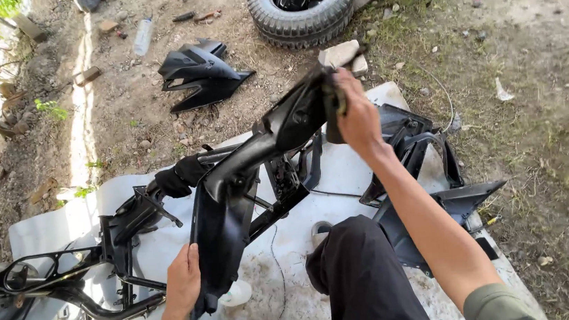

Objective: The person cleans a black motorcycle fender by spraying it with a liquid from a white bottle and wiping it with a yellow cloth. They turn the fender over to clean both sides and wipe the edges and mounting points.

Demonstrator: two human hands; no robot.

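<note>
Black plastic panel point(245, 184) runs diagonally above the white sheet point(48, 231): right hand point(357, 115) fingers clamp its far upper end, left hand point(183, 279) fingers grip its near lower edge.

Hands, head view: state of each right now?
Left hand: closed on the lower edge of the black plastic panel.
Right hand: closed on the panel's upper end.

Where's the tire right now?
The tire lies on the dirt at top centre of the head view, beyond the right hand and a stone.
</note>
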